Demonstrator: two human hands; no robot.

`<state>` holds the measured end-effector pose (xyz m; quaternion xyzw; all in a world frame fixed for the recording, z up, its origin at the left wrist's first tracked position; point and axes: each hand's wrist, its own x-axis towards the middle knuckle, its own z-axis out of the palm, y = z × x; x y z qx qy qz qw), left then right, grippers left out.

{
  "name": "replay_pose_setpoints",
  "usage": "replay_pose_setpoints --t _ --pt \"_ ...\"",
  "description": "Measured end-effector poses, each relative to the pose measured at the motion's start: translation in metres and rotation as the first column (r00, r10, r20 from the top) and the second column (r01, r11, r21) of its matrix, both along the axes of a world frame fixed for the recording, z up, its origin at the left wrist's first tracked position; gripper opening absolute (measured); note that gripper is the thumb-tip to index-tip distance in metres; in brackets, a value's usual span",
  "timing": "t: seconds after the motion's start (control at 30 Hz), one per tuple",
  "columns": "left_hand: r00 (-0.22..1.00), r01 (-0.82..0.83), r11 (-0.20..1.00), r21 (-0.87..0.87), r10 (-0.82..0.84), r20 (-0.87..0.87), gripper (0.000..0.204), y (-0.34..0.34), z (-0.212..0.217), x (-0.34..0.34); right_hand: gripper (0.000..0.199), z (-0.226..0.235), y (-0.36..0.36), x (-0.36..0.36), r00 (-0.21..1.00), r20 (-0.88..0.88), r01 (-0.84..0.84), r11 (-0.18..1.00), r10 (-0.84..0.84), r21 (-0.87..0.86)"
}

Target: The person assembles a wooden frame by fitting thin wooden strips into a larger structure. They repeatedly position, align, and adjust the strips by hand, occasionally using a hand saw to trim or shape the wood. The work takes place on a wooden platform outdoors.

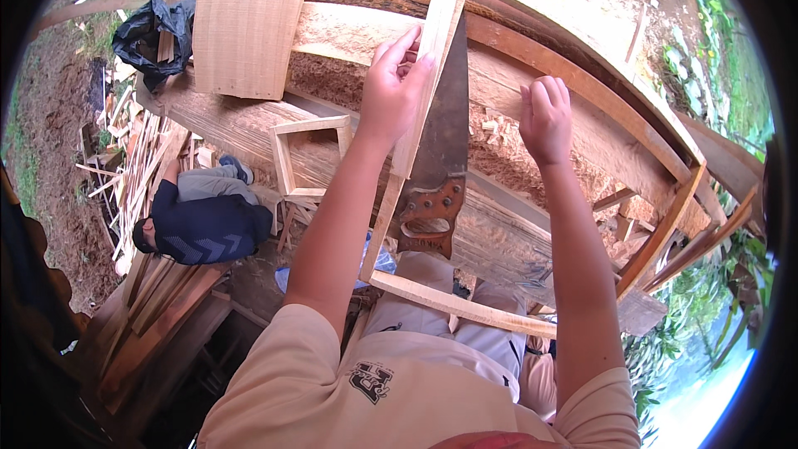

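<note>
My left hand (395, 90) is closed at the edge of a pale wooden strip (430, 62), its thumb and fingers against the wood. The strip runs away from me across the bench. A thinner piece carries on from its near end to a wooden crosspiece (461, 306) in front of my legs. Just right of the strip lies a handsaw (445, 129), its brown wooden handle toward me. To the right of the saw, my right hand (546, 120) is raised over the bench with its fingers curled closed. What it holds, if anything, is hidden.
A wide board (245, 25) and a black plastic bag (154, 37) sit at the far left of the bench. A small wooden frame (283, 158) lies nearer. Wood chips (499, 141) fill the bench trough. At left, a person in dark clothing (208, 220) is beside scattered offcuts.
</note>
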<state>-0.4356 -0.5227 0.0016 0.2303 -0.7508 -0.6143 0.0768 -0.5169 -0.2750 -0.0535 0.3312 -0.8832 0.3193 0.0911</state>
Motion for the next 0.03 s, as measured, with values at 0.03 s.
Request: replay_pose_setpoints --t 0.03 --pt "0.997 0.08 0.996 0.045 -0.08 -0.007 0.059 -0.0042 -0.0016 0.0118 0.016 -0.0013 -0.0009 0.0004 1.0 0.004 -0.002 1.0 0.002 0.001"
